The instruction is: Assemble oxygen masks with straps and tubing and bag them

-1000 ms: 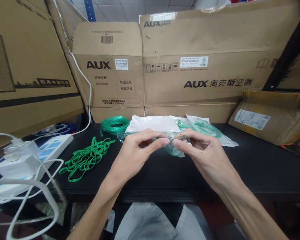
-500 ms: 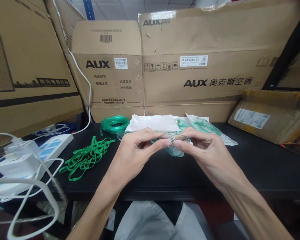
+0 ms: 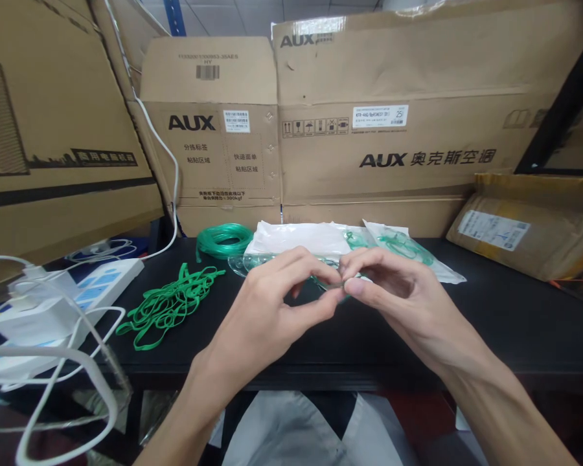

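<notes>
My left hand (image 3: pixel 272 310) and my right hand (image 3: pixel 398 285) meet fingertip to fingertip above the desk. Each one pinches with thumb and forefinger at a small piece that the fingers almost wholly cover, so I cannot make out its kind. Clear greenish plastic mask-like pieces (image 3: pixel 262 260) show behind the left hand, partly hidden by it. White packaging (image 3: pixel 298 238) lies beyond the hands, alongside clear-fronted bags (image 3: pixel 402 247) with green tubing inside. To the left are a coil of green tubing (image 3: pixel 225 241) and a tangle of flat green elastic bands (image 3: pixel 168 310).
Large cardboard sheets (image 3: pixel 369 77) stand behind the black desk (image 3: pixel 291 356). On the left are a white power strip (image 3: pixel 107 285) with plugs and loose white cables (image 3: pixel 102 395). A taped carton (image 3: pixel 539 226) sits on the right.
The small shiny piece and the clear mask part below it were visible between my fingers; now the fingertips cover the piece. My left hand has shifted slightly right and its fingers arch more.
</notes>
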`<action>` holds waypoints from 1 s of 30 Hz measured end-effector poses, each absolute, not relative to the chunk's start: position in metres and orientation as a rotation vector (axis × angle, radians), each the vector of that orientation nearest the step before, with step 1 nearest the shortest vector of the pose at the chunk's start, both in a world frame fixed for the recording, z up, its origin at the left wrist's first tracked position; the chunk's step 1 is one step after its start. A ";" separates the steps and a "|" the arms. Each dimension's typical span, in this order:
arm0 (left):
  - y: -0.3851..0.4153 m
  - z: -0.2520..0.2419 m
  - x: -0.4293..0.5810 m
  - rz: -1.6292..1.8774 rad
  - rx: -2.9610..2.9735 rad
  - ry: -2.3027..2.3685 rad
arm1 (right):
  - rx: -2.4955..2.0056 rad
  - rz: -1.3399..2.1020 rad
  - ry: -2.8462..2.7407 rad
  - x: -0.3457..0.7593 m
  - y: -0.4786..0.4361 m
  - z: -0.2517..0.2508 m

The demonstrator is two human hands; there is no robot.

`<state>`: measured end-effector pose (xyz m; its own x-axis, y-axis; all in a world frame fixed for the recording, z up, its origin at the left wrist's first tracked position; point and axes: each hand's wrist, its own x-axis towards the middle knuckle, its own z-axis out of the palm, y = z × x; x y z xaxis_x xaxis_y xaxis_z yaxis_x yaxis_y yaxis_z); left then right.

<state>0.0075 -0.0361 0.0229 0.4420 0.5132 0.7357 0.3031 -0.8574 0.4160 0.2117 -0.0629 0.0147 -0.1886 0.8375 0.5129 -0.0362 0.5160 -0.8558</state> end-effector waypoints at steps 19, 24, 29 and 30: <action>-0.033 0.023 0.003 1.425 2.268 0.283 | -0.584 0.842 -1.618 0.205 -0.070 0.014; -0.035 0.025 0.003 1.364 2.261 0.314 | -0.544 0.815 -1.638 0.205 -0.069 0.012; -0.036 0.026 0.002 1.318 2.270 0.310 | -0.542 0.831 -1.640 0.205 -0.070 0.013; -0.036 0.026 0.002 1.317 2.279 0.309 | -0.535 0.830 -1.646 0.205 -0.070 0.013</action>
<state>0.0021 -0.0359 0.0258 0.5100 0.4231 0.7489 -0.0454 -0.8562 0.5147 0.2050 -0.0701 0.0128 -0.2374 0.7270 0.6443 -0.0859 0.6450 -0.7594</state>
